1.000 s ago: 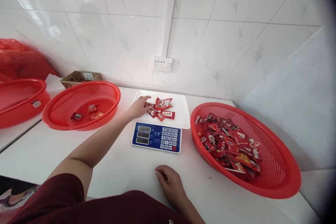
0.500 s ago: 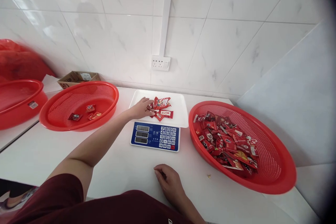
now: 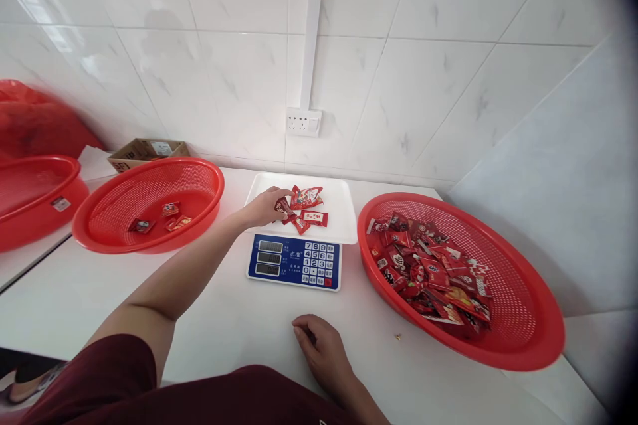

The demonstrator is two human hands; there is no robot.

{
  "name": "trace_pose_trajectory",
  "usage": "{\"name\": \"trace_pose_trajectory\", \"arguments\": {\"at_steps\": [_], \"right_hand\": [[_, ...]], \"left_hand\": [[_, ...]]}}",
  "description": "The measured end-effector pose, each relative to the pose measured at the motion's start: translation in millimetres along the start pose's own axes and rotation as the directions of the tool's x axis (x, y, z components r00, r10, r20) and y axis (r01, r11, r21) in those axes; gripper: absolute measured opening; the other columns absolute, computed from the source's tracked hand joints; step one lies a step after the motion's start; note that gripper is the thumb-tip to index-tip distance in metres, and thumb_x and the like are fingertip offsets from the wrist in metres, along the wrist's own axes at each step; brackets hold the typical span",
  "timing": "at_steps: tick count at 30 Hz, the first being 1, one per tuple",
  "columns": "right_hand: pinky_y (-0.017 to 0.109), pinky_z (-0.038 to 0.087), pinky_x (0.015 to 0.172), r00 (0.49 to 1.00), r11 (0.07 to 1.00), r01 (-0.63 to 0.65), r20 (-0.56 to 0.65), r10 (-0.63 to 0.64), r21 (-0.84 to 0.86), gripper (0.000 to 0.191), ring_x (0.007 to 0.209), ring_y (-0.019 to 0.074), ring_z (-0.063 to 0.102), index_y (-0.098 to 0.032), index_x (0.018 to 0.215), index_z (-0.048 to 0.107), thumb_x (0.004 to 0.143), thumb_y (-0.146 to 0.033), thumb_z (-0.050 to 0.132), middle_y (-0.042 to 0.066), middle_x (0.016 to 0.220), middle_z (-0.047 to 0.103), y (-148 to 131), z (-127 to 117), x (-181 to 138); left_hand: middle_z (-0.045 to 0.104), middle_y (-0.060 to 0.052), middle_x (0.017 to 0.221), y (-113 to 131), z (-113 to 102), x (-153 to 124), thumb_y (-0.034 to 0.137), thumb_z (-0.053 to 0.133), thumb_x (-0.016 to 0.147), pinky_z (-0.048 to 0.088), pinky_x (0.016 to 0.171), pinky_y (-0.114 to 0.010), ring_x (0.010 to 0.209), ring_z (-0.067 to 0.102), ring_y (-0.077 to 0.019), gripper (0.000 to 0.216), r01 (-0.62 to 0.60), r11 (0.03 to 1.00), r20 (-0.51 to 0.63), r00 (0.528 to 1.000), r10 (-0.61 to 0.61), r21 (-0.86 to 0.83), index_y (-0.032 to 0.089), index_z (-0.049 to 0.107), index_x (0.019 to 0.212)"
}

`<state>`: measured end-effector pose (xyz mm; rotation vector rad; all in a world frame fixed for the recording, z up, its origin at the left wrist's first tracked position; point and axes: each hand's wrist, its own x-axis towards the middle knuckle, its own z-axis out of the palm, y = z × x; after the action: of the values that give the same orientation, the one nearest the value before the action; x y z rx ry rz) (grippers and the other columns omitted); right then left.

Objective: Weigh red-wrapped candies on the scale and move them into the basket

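My left hand (image 3: 269, 206) is over the left side of the white scale pan (image 3: 339, 229), its fingers closed on a small dark red candy packet (image 3: 284, 208). Beside it on the pan lie several other red packets, among them a larger one (image 3: 306, 197) and a flat one with a pale label (image 3: 314, 218). In front of the pan is the scale's blue keypad and display panel (image 3: 294, 262). My right hand (image 3: 321, 348) rests on the white table below the scale, fingers curled in, with nothing visible in them.
To the right stands a red perforated basket (image 3: 528, 319) heaped with red packets. A second red basket (image 3: 100, 229) at the left holds a few. Behind it sits a cardboard box (image 3: 129, 158). Another red basket (image 3: 60, 189) and a red bag (image 3: 40, 119) are farther left.
My left hand has drawn slightly back to the left, fingers now gathered on the dark red packet, which shows more plainly. My right hand has stayed in place.
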<state>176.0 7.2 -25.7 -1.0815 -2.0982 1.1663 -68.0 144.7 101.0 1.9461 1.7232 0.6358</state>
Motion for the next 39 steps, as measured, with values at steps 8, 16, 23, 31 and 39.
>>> {"name": "trace_pose_trajectory", "arguments": {"at_steps": [8, 16, 23, 31, 39], "right_hand": [[0.027, 0.048, 0.069, 1.000, 1.000, 0.009, -0.012, -0.009, 0.002, 0.021, 0.076, 0.0173, 0.062, -0.019, 0.087, 0.064, 0.085, -0.026, 0.045, 0.005, 0.083, 0.069, -2.0, -1.3, 0.3], [0.028, 0.048, 0.071, 1.000, 1.000, 0.014, -0.015, -0.014, 0.003, 0.021, 0.078, 0.0178, 0.063, -0.019, 0.087, 0.065, 0.085, -0.026, 0.045, 0.006, 0.084, 0.069, -1.3, -0.3, -0.3], [0.028, 0.049, 0.072, 1.000, 1.000, 0.008, -0.013, -0.008, 0.006, 0.022, 0.079, 0.0180, 0.063, -0.018, 0.087, 0.065, 0.085, -0.026, 0.045, 0.006, 0.085, 0.069, -2.3, -1.2, 0.6], [0.028, 0.049, 0.071, 1.000, 1.000, 0.011, -0.027, -0.010, 0.015, 0.020, 0.077, 0.0176, 0.063, -0.019, 0.087, 0.065, 0.084, -0.025, 0.046, 0.005, 0.084, 0.069, -2.3, -0.7, 0.3], [0.028, 0.049, 0.071, 0.999, 1.000, 0.022, -0.023, -0.022, 0.012, 0.020, 0.077, 0.0177, 0.063, -0.019, 0.086, 0.065, 0.085, -0.025, 0.045, 0.005, 0.084, 0.069, -2.9, -1.4, 0.5]], "left_hand": [[0.068, -0.002, 0.087, 2.1, -4.6, -0.1, 0.012, 0.055, 0.069, 0.050, 0.073, -0.028, 0.078, 0.063, -0.0158, 0.040, -0.003, 0.985, -0.077, 0.997, -0.011, -0.174, 0.021, 0.059, 0.108], [0.064, -0.004, 0.094, 3.3, 1.1, 7.6, 0.025, 0.052, 0.081, 0.050, 0.058, -0.022, 0.073, 0.061, -0.0126, 0.024, 0.006, 0.946, -0.245, 0.965, -0.090, -0.324, 0.020, 0.054, 0.104], [0.062, -0.004, 0.096, -3.5, 13.5, 15.2, 0.034, 0.052, 0.082, 0.050, 0.056, -0.021, 0.072, 0.060, -0.0118, 0.026, 0.011, 0.929, -0.264, 0.958, -0.116, -0.369, 0.022, 0.052, 0.105], [0.064, -0.003, 0.101, 0.9, 24.7, 19.5, 0.035, 0.048, 0.085, 0.048, 0.080, -0.029, 0.089, 0.061, -0.0158, 0.030, -0.080, 0.936, -0.302, 0.953, -0.030, -0.344, 0.022, 0.051, 0.113], [0.062, -0.007, 0.107, 7.7, 18.3, 13.0, 0.038, 0.041, 0.089, 0.045, 0.088, -0.034, 0.099, 0.058, -0.0188, 0.035, -0.192, 0.935, -0.280, 0.954, 0.106, -0.299, 0.019, 0.049, 0.117]]}}
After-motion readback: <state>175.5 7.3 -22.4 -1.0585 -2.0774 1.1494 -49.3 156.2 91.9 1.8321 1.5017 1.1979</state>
